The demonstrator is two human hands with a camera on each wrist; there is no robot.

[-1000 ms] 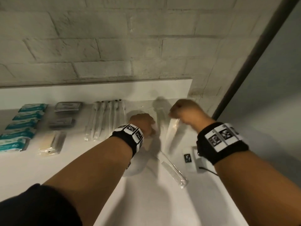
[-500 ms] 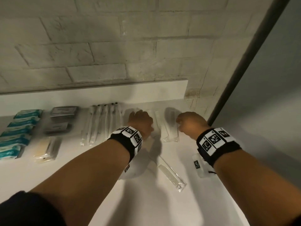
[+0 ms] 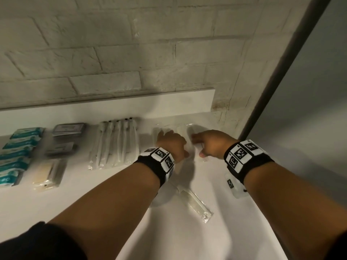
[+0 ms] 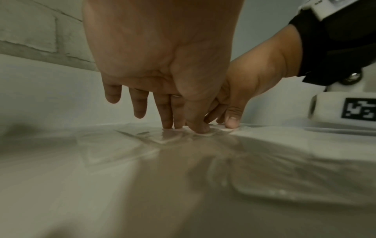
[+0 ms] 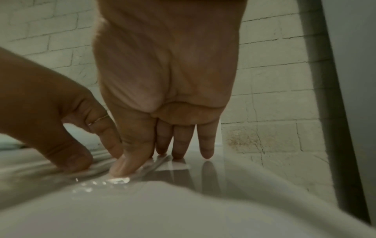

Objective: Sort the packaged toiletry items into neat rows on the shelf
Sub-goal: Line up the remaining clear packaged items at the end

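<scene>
Two clear-wrapped white packets [image 3: 183, 129] lie side by side at the back right of the white shelf [image 3: 78, 201]. My left hand [image 3: 169, 141] rests on them from the left, its straight fingertips [image 4: 168, 125] and thumb touching the crinkled plastic [image 4: 142, 141]. My right hand [image 3: 206, 143] presses on the packet to the right with thumb and fingertips [image 5: 120, 170], the fingers pointing down and nearly straight. The two hands touch each other over the packets. Neither hand grips anything. A wrapped white comb [image 3: 196, 204] lies slantwise on the shelf behind my wrists.
Rows stand along the shelf's left part: teal packets [image 3: 18, 152], dark sachets [image 3: 68, 128], a yellowish packet [image 3: 47, 173] and several wrapped toothbrushes [image 3: 114, 143]. A brick wall [image 3: 131, 53] backs the shelf. A dark post [image 3: 281, 62] bounds it at the right.
My right hand came down from above the shelf with a clear packet and laid it beside the other. Both fists have opened, and the fingers now lie on the packets.
</scene>
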